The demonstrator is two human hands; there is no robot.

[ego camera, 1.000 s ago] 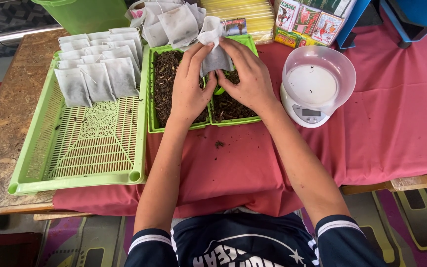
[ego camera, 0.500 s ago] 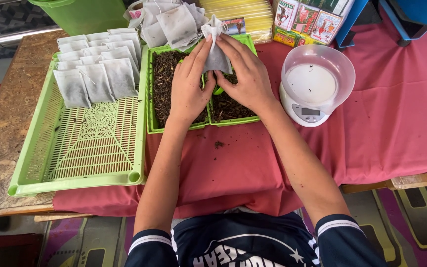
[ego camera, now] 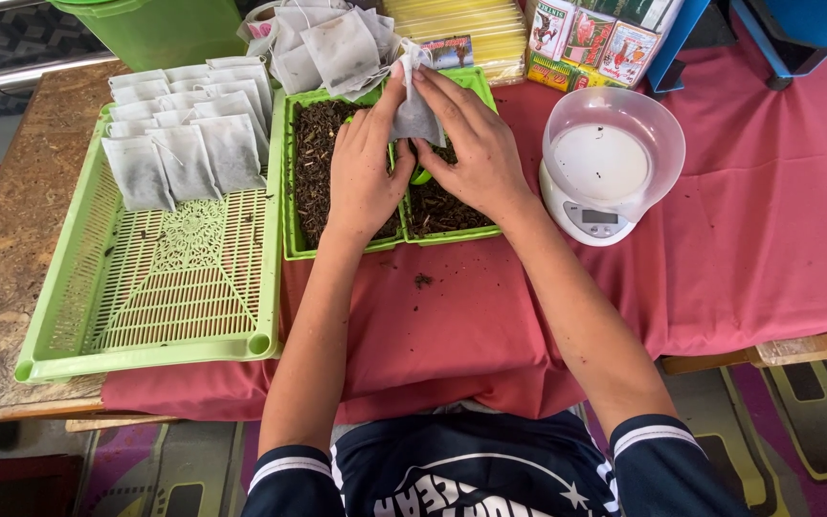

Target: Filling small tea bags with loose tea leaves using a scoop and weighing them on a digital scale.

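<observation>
Both your hands meet over the small green tray (ego camera: 294, 163) of dark loose tea leaves (ego camera: 316, 158), so anything that spills falls back among the leaves rather than on the red cloth (ego camera: 768, 230). Your left hand (ego camera: 364, 172) and right hand (ego camera: 471, 144) each pinch a side of one white filter bag (ego camera: 415, 113) — fingers closed on its edges, thumbs at its lower part. The bag stands upright above the far half of the tray, its top gathered and crumpled, its lower part grey where the contents show through the thin paper. A green scoop-like piece (ego camera: 422, 175) peeks out just beneath your thumbs; what it is cannot be told. To the left, filled bags (ego camera: 184, 134) lie in overlapping rows at the far end of the large slotted tray (ego camera: 145, 306). To the right stands a white kitchen scale (ego camera: 605, 163) — its bowl near your right hand, within reach.
</observation>
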